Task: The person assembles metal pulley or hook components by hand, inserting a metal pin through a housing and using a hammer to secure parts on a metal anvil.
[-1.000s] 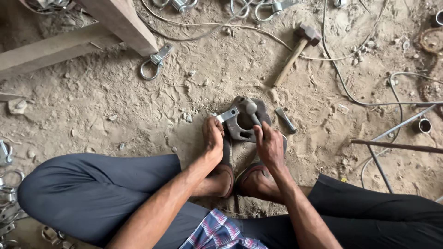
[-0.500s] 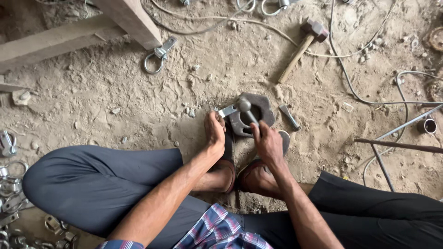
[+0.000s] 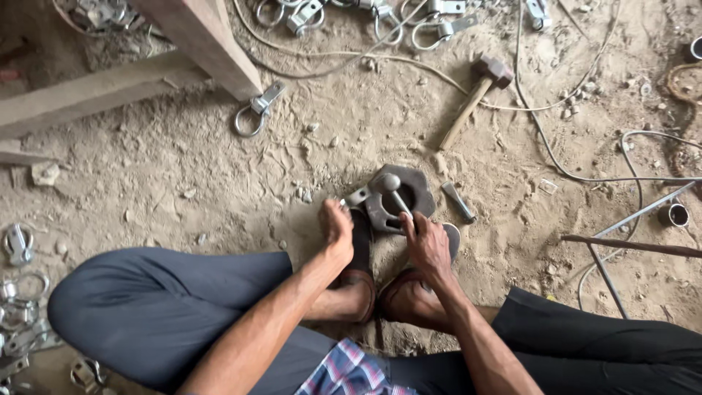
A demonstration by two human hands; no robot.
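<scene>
Step in hand: forming a small metal piece [image 3: 356,196] on the heavy grey iron die block [image 3: 404,197], judged from the pose; seated on the sandy ground, feet braced against the block's near edge.
Left hand [image 3: 338,228]: fingers closed narrow on the small bright metal piece, pressing it against the block's left side.
Right hand [image 3: 426,243]: wrapped shut round the shaft of a round-headed steel punch [image 3: 390,187], head resting on the middle of the block.
Workpiece place: centre of the scene, touching the block's left edge, just beyond the toes.
Next move, as a judgement: calls for keeping the piece seated against the block while the punch bears down; a steady left hand, clear of the punch head.
Spare tool: wooden-handled hammer [image 3: 476,93], far right, well apart from both hands.
Short grey metal pin [image 3: 458,201]: on the sand just right of the block.
Finished-looking ring clamps [image 3: 257,110]: one by the timber beam [image 3: 191,38], more at the far edge and the left edge.
Packages, labels, signs: none visible anywhere in view; only loose metal parts, wire and rods.
</scene>
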